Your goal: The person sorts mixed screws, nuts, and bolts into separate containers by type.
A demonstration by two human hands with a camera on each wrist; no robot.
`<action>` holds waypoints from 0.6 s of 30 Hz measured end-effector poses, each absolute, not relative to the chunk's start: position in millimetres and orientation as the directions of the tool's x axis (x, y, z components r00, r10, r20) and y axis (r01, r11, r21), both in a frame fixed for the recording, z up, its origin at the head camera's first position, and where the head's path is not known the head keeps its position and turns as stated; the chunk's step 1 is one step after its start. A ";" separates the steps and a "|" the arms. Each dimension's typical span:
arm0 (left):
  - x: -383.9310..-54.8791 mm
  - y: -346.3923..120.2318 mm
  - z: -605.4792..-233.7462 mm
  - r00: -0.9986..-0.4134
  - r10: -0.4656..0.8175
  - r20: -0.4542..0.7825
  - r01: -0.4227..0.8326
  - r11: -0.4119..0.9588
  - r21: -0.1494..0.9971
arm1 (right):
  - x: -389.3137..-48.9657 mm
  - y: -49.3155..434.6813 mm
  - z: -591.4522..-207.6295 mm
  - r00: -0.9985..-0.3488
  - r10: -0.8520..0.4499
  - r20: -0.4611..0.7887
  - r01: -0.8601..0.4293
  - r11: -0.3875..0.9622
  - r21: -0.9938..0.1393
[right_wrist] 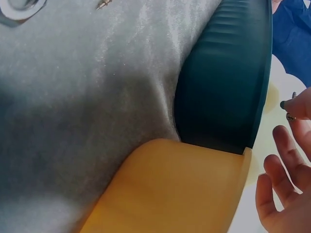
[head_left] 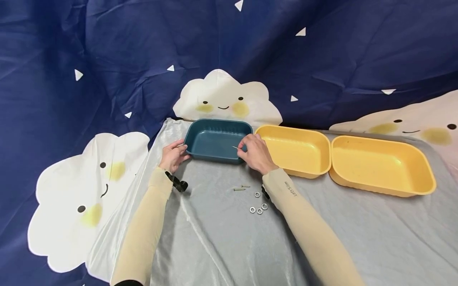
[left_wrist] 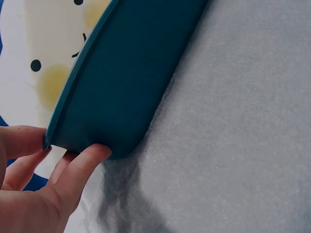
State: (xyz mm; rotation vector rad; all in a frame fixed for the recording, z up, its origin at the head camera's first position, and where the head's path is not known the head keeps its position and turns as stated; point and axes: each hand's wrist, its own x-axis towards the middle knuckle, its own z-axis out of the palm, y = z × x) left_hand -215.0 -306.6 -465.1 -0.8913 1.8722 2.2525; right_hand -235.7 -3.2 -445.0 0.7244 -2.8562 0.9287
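At the back of the cloth stands a dark teal plastic bin point(head_left: 214, 160). My left hand point(head_left: 172, 155) holds its left end, with fingers point(left_wrist: 24, 138) at the rim and the thumb against the outer wall. Over the bin's right end, my right hand point(head_left: 255, 152) pinches a thin screw point(head_left: 234, 147) between thumb and fingertips. In the right wrist view only a bit of that screw point(right_wrist: 290, 116) shows, and the other fingers are spread loosely. Two more screws point(head_left: 239, 189) lie on the cloth in front of the bin, beside several metal rings point(head_left: 259, 211).
A yellow bin point(head_left: 304, 173) touches the teal bin's right side, and a second yellow bin point(head_left: 379, 189) stands right of it. Grey cloth point(head_left: 211, 230) covers the table. Behind hangs a dark blue curtain point(head_left: 143, 39) with white clouds.
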 end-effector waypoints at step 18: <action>-214.2 -306.0 -469.9 -0.826 -0.306 -0.473 -0.409 -0.252 0.877 | -237.1 -6.2 -456.0 -0.898 -0.410 0.161 -0.430 0.737 -0.522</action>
